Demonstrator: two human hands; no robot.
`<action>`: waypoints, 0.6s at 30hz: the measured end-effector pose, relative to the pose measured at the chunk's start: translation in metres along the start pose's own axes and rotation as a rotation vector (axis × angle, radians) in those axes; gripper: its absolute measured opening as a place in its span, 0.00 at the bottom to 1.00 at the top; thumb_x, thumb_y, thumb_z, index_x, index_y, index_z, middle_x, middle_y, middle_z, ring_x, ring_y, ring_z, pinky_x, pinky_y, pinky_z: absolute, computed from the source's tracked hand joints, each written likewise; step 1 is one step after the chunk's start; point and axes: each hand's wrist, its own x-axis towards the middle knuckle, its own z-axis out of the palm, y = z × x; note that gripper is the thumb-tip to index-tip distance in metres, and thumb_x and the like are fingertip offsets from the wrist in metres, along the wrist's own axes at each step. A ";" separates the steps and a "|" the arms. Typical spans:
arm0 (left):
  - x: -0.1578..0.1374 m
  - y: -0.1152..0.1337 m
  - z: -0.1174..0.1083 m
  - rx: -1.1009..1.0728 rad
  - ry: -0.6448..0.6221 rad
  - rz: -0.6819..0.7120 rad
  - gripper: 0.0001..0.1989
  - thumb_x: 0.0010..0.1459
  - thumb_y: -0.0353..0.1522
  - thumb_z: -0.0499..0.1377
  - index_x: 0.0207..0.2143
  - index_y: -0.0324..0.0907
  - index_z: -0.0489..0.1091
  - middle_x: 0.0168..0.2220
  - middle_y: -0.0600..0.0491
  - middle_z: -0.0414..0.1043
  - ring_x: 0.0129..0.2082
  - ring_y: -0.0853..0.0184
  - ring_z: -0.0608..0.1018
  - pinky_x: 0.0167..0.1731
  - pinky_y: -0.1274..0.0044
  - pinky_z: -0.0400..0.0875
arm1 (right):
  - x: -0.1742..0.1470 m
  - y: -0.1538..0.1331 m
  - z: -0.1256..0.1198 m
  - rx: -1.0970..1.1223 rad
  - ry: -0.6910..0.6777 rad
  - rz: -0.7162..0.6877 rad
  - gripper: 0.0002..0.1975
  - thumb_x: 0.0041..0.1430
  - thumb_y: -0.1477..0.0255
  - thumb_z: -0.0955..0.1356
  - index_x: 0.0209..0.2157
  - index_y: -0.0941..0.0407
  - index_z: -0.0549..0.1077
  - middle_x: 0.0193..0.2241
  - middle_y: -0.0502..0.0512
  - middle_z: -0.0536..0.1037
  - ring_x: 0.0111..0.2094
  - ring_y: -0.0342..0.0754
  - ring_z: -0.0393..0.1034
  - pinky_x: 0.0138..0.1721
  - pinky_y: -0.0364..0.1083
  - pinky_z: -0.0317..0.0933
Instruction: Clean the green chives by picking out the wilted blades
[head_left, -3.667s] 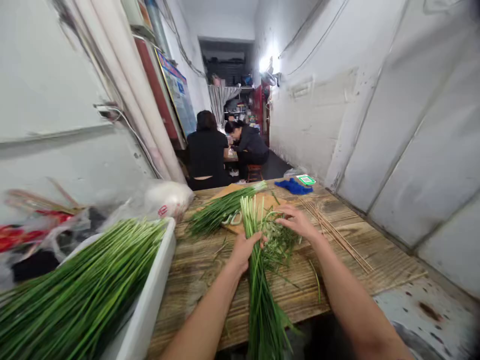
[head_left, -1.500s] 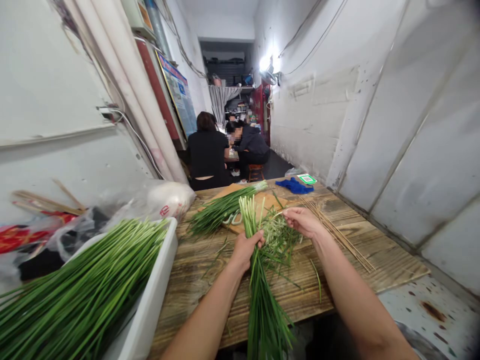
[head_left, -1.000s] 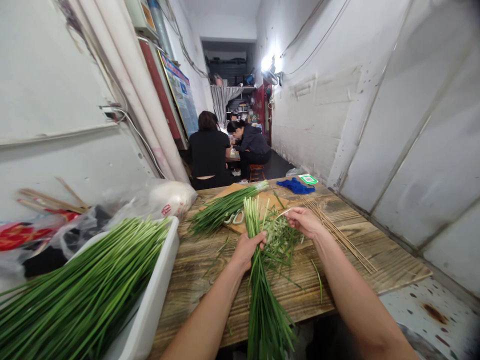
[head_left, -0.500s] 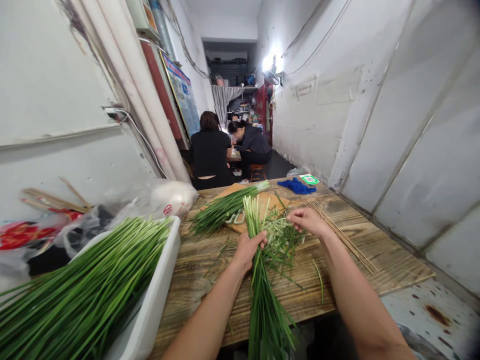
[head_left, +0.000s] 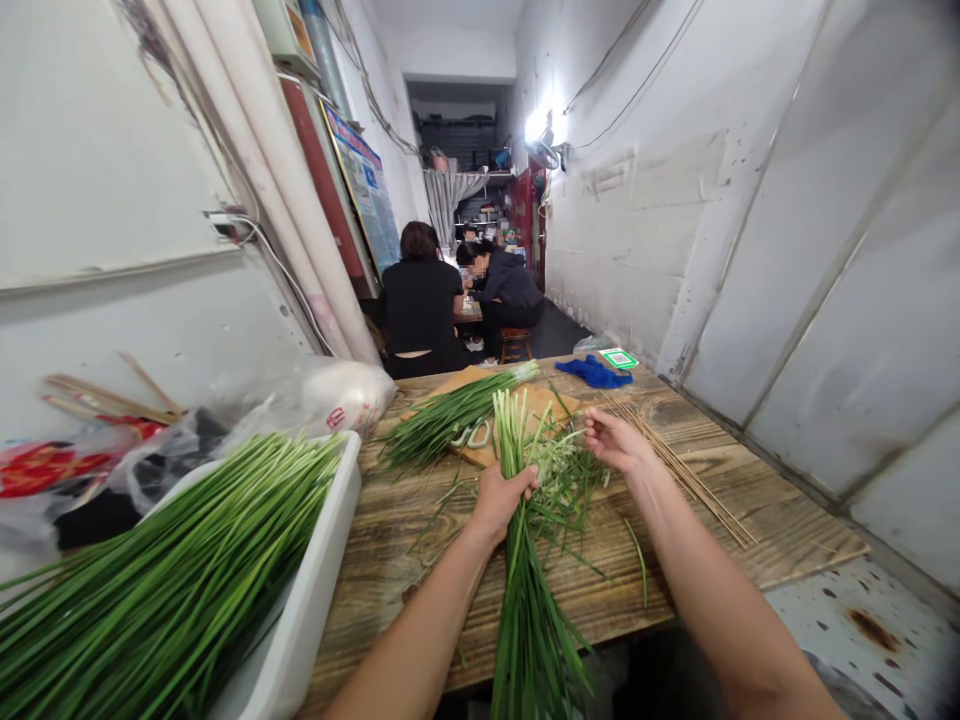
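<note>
Head view: I am watching a person's hands working over a wooden worktop (head_left: 390,560). The left hand (head_left: 496,503) is gripping a bunch of green stalks (head_left: 525,610), whose pale ends are pointing to twelve o'clock while the leaves are fanning towards six, hanging past the near edge. At two o'clock from it, the right hand (head_left: 619,442) is hovering with thumb and fingers drawn narrowly together; I cannot tell whether they are pinching a strand. Between the hands, a heap of trimmings (head_left: 562,482) is lying just beside the bunch.

Farther out, a loose leaf (head_left: 639,565) is lying at four o'clock and thin sticks (head_left: 694,482) are stretching along three. A second bunch (head_left: 442,420) is resting at eleven, partly over an orange board (head_left: 456,380). A blue cloth (head_left: 594,372) is sitting at one. At eight, a white tray (head_left: 319,580) is holding long greens (head_left: 172,580). Beyond the worktop, two people in dark clothes (head_left: 420,305) are sitting around eleven to twelve.
</note>
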 end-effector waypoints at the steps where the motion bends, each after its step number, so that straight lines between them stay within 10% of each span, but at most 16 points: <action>1: 0.001 -0.001 0.000 0.003 -0.001 0.001 0.13 0.43 0.37 0.65 0.17 0.38 0.68 0.15 0.55 0.67 0.15 0.74 0.65 0.19 0.81 0.57 | 0.001 -0.001 -0.003 -0.001 0.040 -0.010 0.16 0.43 0.59 0.73 0.19 0.55 0.68 0.16 0.50 0.68 0.18 0.40 0.58 0.16 0.41 0.53; 5: 0.002 -0.004 -0.002 0.004 -0.010 -0.004 0.13 0.44 0.38 0.65 0.18 0.38 0.69 0.15 0.54 0.67 0.15 0.74 0.65 0.19 0.81 0.56 | -0.003 -0.006 -0.006 -0.150 0.217 -0.053 0.18 0.43 0.56 0.73 0.19 0.56 0.71 0.21 0.52 0.72 0.21 0.41 0.61 0.17 0.40 0.54; 11: 0.002 -0.001 -0.003 0.051 -0.014 0.007 0.14 0.45 0.39 0.64 0.18 0.37 0.69 0.14 0.55 0.66 0.16 0.74 0.64 0.20 0.81 0.57 | -0.012 -0.012 -0.005 -0.473 -0.062 0.010 0.16 0.42 0.59 0.73 0.20 0.58 0.74 0.19 0.49 0.72 0.22 0.40 0.64 0.19 0.39 0.57; 18: 0.003 -0.005 -0.006 0.101 -0.040 0.043 0.13 0.47 0.39 0.63 0.20 0.38 0.69 0.16 0.55 0.67 0.16 0.73 0.66 0.20 0.81 0.58 | -0.018 -0.020 -0.014 -0.333 -0.324 0.229 0.15 0.44 0.63 0.73 0.20 0.60 0.68 0.13 0.45 0.65 0.12 0.34 0.54 0.12 0.35 0.44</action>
